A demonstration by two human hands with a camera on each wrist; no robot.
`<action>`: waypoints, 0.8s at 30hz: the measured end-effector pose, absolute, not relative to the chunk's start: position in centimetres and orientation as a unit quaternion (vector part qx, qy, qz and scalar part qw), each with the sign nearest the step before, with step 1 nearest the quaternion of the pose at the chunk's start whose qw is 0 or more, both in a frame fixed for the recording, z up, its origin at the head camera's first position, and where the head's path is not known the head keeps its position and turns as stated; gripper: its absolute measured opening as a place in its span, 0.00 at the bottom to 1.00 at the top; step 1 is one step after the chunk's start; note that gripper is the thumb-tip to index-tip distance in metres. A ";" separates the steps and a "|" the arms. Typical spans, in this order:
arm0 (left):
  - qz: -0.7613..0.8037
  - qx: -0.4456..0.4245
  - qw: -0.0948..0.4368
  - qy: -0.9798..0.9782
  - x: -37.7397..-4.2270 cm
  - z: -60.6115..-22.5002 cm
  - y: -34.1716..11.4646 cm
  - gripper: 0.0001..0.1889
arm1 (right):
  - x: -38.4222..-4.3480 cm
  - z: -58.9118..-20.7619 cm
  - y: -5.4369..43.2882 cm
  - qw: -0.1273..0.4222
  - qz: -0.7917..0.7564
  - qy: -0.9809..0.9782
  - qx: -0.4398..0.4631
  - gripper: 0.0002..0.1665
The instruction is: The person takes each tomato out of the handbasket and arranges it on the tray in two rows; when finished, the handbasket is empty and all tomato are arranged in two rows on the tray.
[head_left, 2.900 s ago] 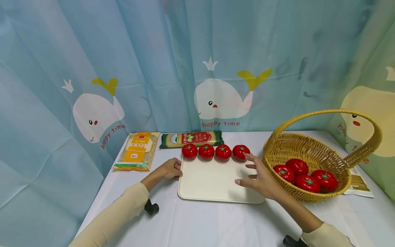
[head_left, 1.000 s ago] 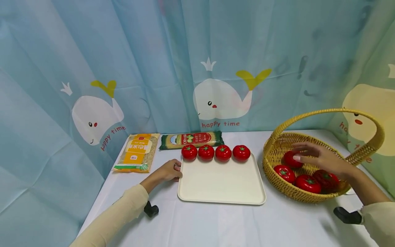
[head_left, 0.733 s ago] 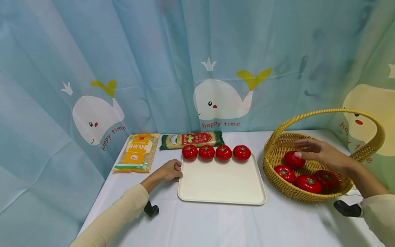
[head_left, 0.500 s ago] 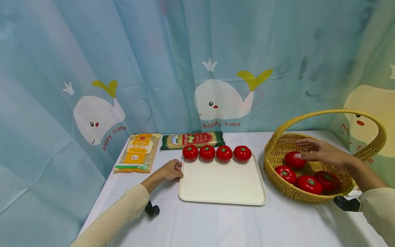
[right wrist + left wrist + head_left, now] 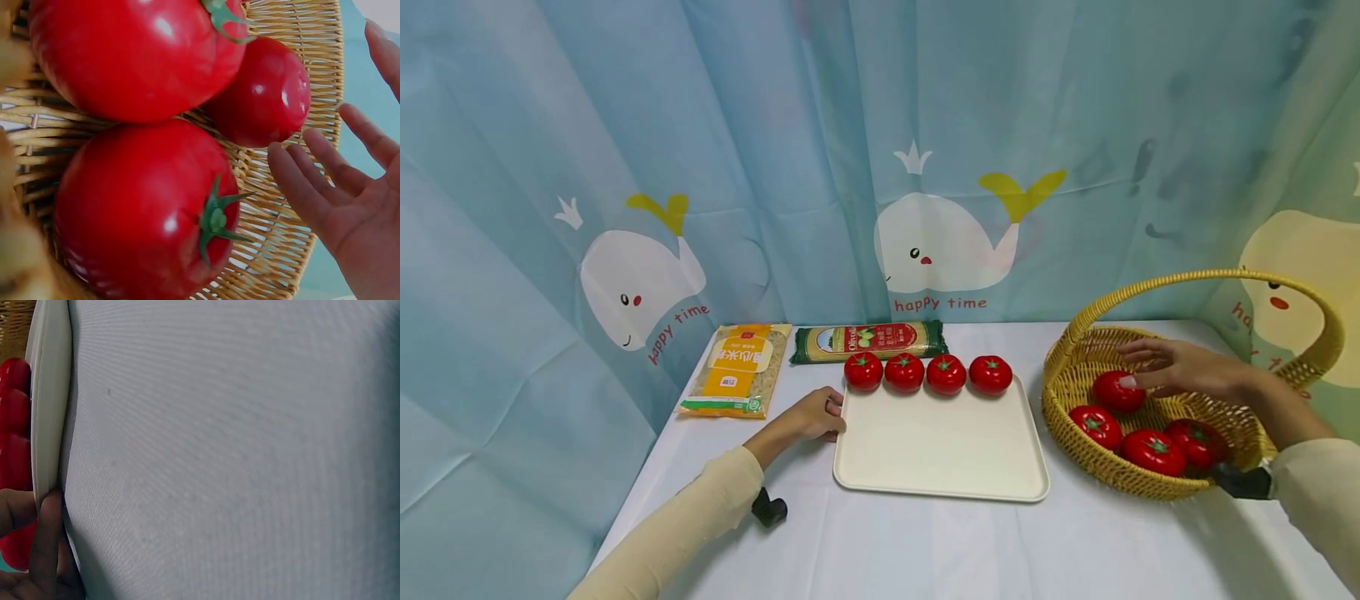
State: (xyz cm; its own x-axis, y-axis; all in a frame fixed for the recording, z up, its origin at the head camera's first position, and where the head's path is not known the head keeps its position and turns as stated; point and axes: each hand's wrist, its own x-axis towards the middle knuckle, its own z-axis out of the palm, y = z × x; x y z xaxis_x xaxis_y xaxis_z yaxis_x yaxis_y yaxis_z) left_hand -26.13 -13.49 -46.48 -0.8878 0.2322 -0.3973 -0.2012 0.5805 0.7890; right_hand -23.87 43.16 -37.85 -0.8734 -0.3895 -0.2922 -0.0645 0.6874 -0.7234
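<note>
My left hand (image 5: pixel 815 412) pinches the left rim of a cream tray (image 5: pixel 940 446); in the left wrist view the thumb (image 5: pixel 15 509) lies above the rim and a finger (image 5: pixel 47 540) below it. Several red tomatoes, from the leftmost tomato (image 5: pixel 863 371) to the rightmost tomato (image 5: pixel 990 376), stand in a row along the tray's far edge. My right hand (image 5: pixel 1187 371) reaches over the wicker basket (image 5: pixel 1093 458), fingers spread beside the rearmost tomato (image 5: pixel 1116 395). In the right wrist view its fingertips are close to that tomato (image 5: pixel 262 94); whether they touch cannot be told.
More tomatoes, such as the front tomato (image 5: pixel 1153 452), lie in the basket, whose tall handle (image 5: pixel 1195 277) arches above the right arm. Behind the tray lies a pasta packet (image 5: pixel 868 342), with a bag of grain (image 5: pixel 737 371) farther left. A blue curtain (image 5: pixel 790 167) hangs behind the table.
My right hand has moved from the tray's far right corner to over the basket. Lately it has shifted only slightly, beside the rear tomato. My left hand stays on the tray's rim.
</note>
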 end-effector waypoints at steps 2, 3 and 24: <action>0.458 0.008 0.236 0.857 -26.2 -46.5 -13.5 0.23 | -24.0 -37.7 43.2 0.225 -0.378 0.889 -0.129 0.43; 0.458 0.008 0.236 0.857 -26.2 -46.5 -13.5 0.23 | -24.2 -37.6 43.2 0.229 -0.380 0.887 -0.128 0.43; 0.444 0.014 0.233 0.865 -26.3 -46.6 -13.4 0.22 | -26.6 -38.5 43.4 0.315 -0.381 0.862 -0.114 0.49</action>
State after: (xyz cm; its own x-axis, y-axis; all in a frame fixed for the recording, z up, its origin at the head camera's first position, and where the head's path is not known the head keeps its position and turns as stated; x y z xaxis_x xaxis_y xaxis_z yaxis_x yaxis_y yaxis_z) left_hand -26.33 -13.35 -46.58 -0.8912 0.2302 -0.3909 -0.1832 0.6056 0.7744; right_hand -26.60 43.37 -38.51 -0.7750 -0.4364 -0.4571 0.0439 0.6844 -0.7278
